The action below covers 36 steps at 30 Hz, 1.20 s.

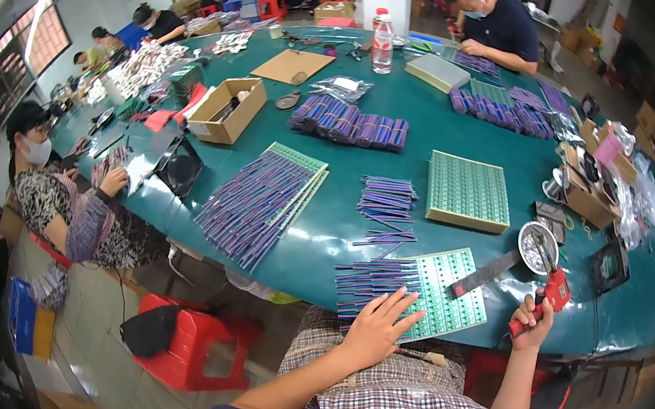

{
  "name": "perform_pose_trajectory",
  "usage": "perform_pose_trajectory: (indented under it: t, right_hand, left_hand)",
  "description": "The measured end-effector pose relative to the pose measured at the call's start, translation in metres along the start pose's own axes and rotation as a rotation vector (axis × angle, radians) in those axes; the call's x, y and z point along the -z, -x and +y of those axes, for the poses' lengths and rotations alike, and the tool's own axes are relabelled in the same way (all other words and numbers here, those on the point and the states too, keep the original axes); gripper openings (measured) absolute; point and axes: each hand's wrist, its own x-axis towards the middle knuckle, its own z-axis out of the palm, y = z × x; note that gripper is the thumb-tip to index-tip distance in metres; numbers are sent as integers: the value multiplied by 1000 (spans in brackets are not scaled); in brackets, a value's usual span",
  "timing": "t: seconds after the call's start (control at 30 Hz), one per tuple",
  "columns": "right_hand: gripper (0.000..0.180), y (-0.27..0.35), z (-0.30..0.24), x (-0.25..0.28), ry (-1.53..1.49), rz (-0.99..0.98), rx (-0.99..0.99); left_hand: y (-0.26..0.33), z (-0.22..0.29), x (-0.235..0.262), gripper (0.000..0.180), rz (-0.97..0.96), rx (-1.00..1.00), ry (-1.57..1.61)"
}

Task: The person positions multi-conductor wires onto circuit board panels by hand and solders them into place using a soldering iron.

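Observation:
At the table's near edge lies a green circuit board panel (458, 303), its left part covered by rows of purple-blue wires (366, 280). My left hand (379, 328) rests on the panel at the lower ends of these wires, fingers stretched out and holding nothing. Closed around the red handle of a soldering gun (555, 290) is my right hand (532, 321), to the right of the panel. The gun's front end reaches over a round white dish (528, 248) with silvery bits in it. A dark flat strip (486, 274) lies between panel and dish.
Beyond the panel are loose wires (386, 198), a stack of green panels (465, 193) and a wired panel stack (261, 201). Bundled wires (350, 123), a cardboard box (228, 112) and a bottle (381, 44) stand farther off. Co-workers sit at left and far right.

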Motion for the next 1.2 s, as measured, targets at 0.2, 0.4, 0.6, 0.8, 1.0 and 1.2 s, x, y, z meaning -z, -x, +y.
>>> perform_pose_trajectory:
  t: [0.2,0.4,0.6,0.8,1.0,1.2]
  right_hand:
    - [29,-2,-7,13,-3,-35,5]
    - [31,-5,-10,17,12,-20,-9]
    - [30,-6,-13,20,40,-45,6]
    - [31,-7,-14,17,67,-37,-3]
    - [32,-3,-16,15,58,-52,-3]
    - [32,-6,-18,23,25,-74,-19]
  left_hand:
    - [3,-1,-9,85,52,31,-13]
    - [5,0,-11,70,92,-1,19]
    - [4,0,-16,68,152,-19,15]
    - [6,-4,-26,69,183,-35,-24]
    - [3,-3,-22,73,173,-23,16]
    - [1,-4,-20,72,160,-21,40]
